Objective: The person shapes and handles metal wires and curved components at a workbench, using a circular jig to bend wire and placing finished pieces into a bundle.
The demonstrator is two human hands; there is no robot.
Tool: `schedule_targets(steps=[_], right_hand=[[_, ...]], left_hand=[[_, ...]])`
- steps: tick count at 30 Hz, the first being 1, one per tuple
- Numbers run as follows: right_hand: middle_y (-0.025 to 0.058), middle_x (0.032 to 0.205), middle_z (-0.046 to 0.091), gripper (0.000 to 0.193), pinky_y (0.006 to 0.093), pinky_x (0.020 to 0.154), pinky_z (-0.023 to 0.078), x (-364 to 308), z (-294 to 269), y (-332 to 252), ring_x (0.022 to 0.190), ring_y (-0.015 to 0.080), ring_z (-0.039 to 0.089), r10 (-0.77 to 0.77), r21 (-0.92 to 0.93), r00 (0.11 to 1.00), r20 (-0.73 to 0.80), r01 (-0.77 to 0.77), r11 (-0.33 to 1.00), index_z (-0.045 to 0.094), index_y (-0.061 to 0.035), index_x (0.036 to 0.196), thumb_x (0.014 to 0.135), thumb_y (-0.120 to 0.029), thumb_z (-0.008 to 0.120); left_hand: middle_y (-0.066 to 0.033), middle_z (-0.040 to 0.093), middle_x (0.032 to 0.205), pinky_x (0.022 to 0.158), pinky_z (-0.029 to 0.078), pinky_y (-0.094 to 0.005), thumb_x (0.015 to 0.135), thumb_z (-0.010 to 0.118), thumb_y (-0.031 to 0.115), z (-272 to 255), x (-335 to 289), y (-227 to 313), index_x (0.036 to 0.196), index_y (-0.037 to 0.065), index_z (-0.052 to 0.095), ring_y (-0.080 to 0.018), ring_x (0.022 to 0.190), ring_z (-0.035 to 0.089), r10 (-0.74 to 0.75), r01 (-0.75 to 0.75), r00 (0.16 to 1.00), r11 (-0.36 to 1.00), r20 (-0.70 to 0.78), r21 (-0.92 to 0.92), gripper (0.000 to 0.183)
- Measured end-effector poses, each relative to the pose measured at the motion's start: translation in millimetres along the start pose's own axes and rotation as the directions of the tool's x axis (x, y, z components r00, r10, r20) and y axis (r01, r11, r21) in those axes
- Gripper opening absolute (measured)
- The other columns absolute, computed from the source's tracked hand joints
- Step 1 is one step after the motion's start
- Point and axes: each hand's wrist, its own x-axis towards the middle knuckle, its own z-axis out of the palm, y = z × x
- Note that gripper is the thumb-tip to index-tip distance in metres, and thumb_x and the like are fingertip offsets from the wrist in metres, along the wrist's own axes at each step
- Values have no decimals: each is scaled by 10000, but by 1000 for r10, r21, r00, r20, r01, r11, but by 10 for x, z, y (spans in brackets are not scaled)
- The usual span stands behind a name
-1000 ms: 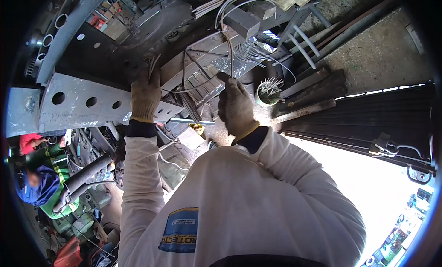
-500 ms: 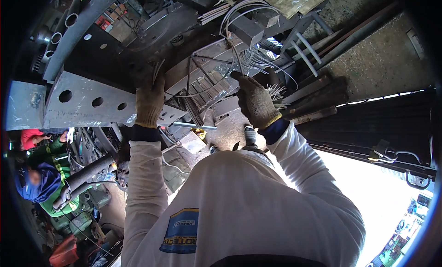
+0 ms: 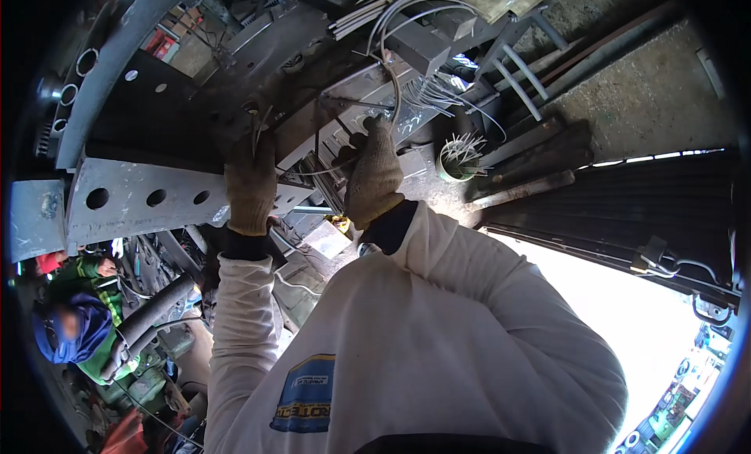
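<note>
My left hand (image 3: 250, 190), in a knitted work glove with a yellow cuff edge, is closed round a few thin metal rods (image 3: 260, 129) whose ends stick up past the fingers. It is beside a long steel beam with round holes (image 3: 133, 190). My right hand (image 3: 375, 176), gloved alike, has its fingers curled over a thin curved wire (image 3: 317, 172). The wire loops from near my left hand, passes behind the right, and rises to a coil of wire (image 3: 395, 32). Beyond the hands is a metal channel frame (image 3: 309, 133).
A bucket of thin rods (image 3: 452, 171) is on the floor right of my hands. Wire ends (image 3: 438, 94) fan out beyond it. A dark ribbed shutter (image 3: 602, 211) with a padlock is at the right. Another person in a blue hood (image 3: 78, 329) is at the lower left among scrap and pipes.
My right hand has moved left, toward my left hand, and its fingers have curled over the wire. The bucket of rods has come into full view. My left hand has stayed closed.
</note>
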Motion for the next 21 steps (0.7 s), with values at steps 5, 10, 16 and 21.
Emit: schedule_targets(steps=[5, 10, 16, 21], right_hand=[[-10, 780, 524, 427, 267, 475, 369, -166, -32, -422, 560, 78, 436, 114, -235, 993, 10, -108, 966, 598, -165, 1306, 1022, -451, 455], [-13, 606, 464, 411, 292, 479, 386, 241, -358, -615, 489, 106, 441, 194, -354, 940, 280, -87, 931, 624, -114, 1251, 1047, -422, 444], [-45, 605, 390, 320, 266, 404, 269, 226, -233, -781, 443, 81, 346, 242, -535, 961, 130, -138, 833, 649, -184, 1218, 1021, -343, 452], [-8, 668, 475, 340, 285, 494, 375, 296, -363, -657, 512, 117, 452, 165, -493, 958, 234, -29, 869, 653, -145, 1191, 1035, -379, 462]], left_hand=[[-177, 639, 1165, 849, 539, -456, 948, 581, 87, -75, 37, 60, 1219, 68, 636, -385, 1009, 646, -309, 315, 948, 870, 78, -379, 277], [-173, 636, 1205, 921, 501, -449, 982, 556, 124, -73, 14, 33, 1230, 55, 615, -388, 1100, 612, -282, 292, 956, 900, 76, -324, 264], [-195, 632, 1231, 956, 467, -451, 981, 575, 162, -111, 76, 98, 1252, 48, 605, -395, 1138, 593, -389, 422, 906, 788, 169, -448, 295], [-195, 625, 1281, 974, 460, -436, 983, 567, 165, -86, 52, 79, 1291, 47, 588, -397, 1158, 592, -469, 491, 863, 688, 188, -534, 331]])
